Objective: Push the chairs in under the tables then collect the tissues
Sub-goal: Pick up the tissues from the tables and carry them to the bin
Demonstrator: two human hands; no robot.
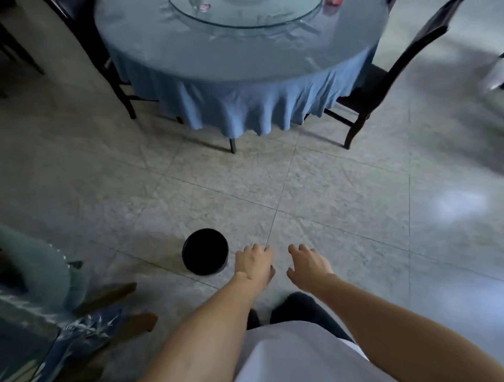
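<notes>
Grey tiled floor [313,191], seen from above, carrying a round table [240,49] draped in a blue cloth at the far edge of view, with a glass turntable [245,16] on its top. Dark chair [387,76] at the table's right edge, seat partly under the cloth, back angled outward; judged not fully pushed in. Second dark chair [90,46] at the table's left edge, drawn close to the cloth. Part of another chair at the left border, too cropped to judge. Black round bin [205,251] standing on the floor, well apart from the table, just beside the left hand [255,263]. Left hand empty, fingers loosely spread, palm down, hovering above the floor. Right hand [306,264] likewise empty, fingers loosely spread, palm down. Near corner at lower left: edge of a second glass-topped table [32,259] and a wooden chair with patterned cushion [90,324]. No tissue identifiable; a small reddish object [334,2] at the far rim of the round table, too cropped to name. Chair-pushing stage judged well along at this table; tissue collection apparently not yet begun, neither hand holding anything
</notes>
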